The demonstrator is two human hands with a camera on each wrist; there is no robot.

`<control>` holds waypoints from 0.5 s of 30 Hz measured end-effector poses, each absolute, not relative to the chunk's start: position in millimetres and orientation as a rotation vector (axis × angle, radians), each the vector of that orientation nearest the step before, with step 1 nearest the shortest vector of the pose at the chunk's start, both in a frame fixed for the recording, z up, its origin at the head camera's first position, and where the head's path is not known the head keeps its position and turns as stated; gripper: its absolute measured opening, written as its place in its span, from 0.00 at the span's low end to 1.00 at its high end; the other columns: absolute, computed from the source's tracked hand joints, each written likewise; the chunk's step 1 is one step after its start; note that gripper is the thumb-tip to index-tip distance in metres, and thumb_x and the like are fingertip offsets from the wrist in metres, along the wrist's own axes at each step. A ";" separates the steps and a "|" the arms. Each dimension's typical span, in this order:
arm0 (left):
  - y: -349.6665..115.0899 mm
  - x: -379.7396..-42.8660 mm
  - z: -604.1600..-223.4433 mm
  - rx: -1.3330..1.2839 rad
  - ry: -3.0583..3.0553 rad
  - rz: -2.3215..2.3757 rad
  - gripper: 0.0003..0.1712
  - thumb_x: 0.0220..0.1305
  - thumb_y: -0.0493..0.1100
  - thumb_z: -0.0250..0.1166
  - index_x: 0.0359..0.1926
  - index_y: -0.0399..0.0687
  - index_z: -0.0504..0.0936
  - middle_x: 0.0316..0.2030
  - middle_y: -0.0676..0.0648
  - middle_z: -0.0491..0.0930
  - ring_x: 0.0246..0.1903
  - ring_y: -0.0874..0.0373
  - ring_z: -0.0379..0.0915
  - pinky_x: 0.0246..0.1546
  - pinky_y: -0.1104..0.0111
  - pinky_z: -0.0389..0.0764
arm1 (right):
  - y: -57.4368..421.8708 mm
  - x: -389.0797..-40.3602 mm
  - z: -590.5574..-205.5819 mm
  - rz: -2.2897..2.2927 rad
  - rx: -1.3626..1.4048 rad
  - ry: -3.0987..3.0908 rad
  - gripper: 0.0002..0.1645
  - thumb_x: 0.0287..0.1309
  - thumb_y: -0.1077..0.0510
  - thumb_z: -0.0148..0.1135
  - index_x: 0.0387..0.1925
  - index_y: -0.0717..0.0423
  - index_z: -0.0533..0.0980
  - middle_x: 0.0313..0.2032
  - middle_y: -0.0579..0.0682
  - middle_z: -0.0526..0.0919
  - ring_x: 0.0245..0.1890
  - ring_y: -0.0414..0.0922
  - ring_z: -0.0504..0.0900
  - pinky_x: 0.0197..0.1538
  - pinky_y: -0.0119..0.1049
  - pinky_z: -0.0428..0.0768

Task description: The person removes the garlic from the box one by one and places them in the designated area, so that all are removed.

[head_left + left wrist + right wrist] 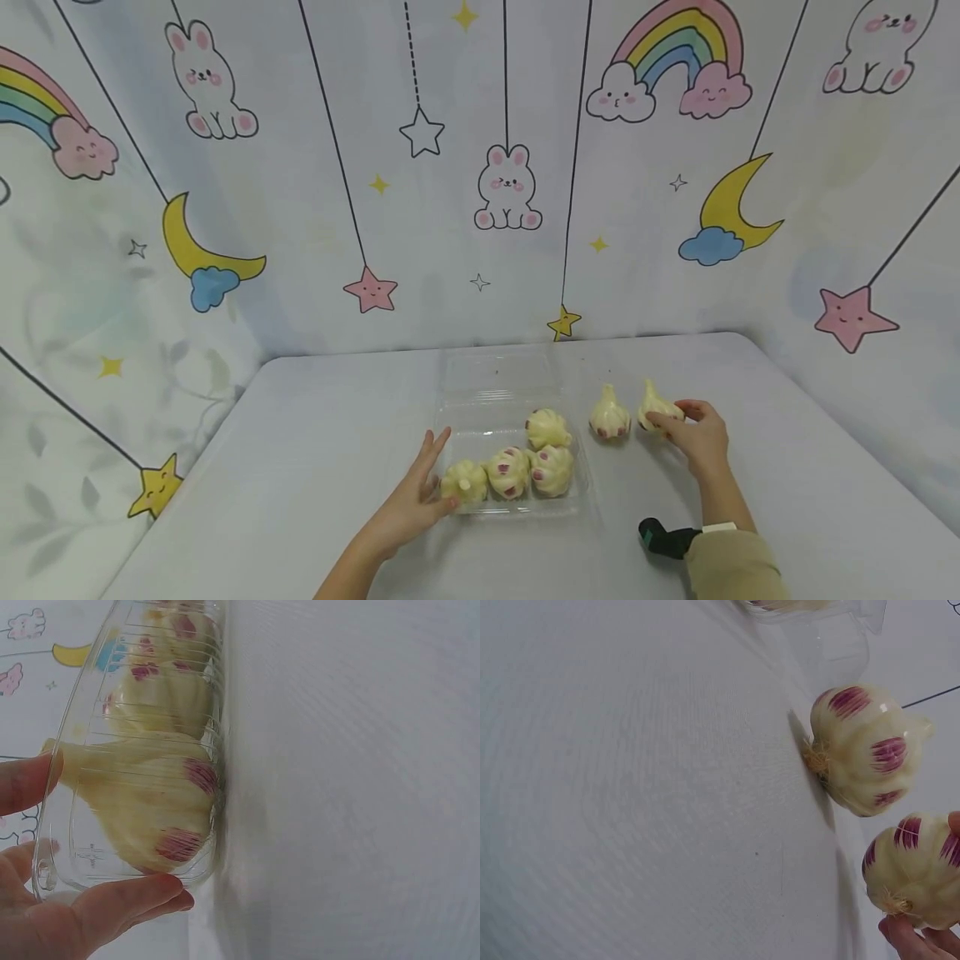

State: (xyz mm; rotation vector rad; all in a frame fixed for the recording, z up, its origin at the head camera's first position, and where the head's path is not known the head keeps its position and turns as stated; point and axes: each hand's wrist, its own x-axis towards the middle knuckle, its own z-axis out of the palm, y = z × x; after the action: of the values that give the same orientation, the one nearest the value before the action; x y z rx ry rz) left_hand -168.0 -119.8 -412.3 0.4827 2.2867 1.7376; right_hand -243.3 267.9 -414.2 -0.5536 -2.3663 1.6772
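In the head view, my right hand point(701, 440) pinches a garlic bulb point(654, 407) between thumb and fingers. The right wrist view shows this bulb point(911, 874) root end toward the table, with purple streaks on its side. A second garlic bulb point(609, 417) stands upright just left of it, its stem pointing up. My left hand point(408, 504) holds the front left corner of a clear plastic container point(517, 510), thumb at the rim and fingers along the side. Several garlic bulbs point(508, 472) lie inside, mostly along the front; the container's lid point(495, 371) is folded back behind it.
A white table point(337, 417) lies under everything. Behind it hangs a white cloth point(450, 250) printed with rabbits, moons and stars. A black device point(667, 540) sits at the right wrist, beside a beige sleeve point(731, 567).
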 end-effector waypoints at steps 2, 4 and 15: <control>-119.7 -168.0 -412.0 0.487 2.281 1.741 0.52 0.55 0.31 0.61 0.72 0.58 0.40 0.67 0.35 0.19 0.60 0.23 0.36 0.58 0.40 0.51 | 269.4 -245.2 -415.0 1.686 -0.549 -2.382 0.38 0.48 0.55 0.68 0.54 0.70 0.61 0.57 0.69 0.61 0.25 0.32 0.72 0.29 0.22 0.78; -119.7 -167.9 -411.7 0.490 2.277 1.745 0.52 0.55 0.31 0.62 0.72 0.57 0.40 0.67 0.35 0.19 0.60 0.22 0.36 0.58 0.40 0.51 | 270.2 -246.4 -416.0 1.681 -0.540 -2.406 0.39 0.48 0.55 0.68 0.54 0.72 0.60 0.56 0.69 0.60 0.26 0.34 0.72 0.29 0.23 0.78; -120.1 -168.2 -411.5 0.487 2.273 1.743 0.52 0.55 0.31 0.61 0.72 0.58 0.40 0.67 0.35 0.19 0.61 0.23 0.35 0.59 0.39 0.50 | 268.3 -247.3 -418.5 1.667 -0.493 -2.456 0.40 0.49 0.55 0.66 0.55 0.74 0.58 0.56 0.72 0.59 0.28 0.39 0.74 0.28 0.25 0.79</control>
State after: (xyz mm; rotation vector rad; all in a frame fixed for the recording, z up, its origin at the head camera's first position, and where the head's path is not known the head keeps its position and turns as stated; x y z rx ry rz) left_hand -168.2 -120.1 -411.5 0.4868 2.2730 1.7428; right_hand -247.3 268.3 -418.5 -0.4933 -2.4557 1.6669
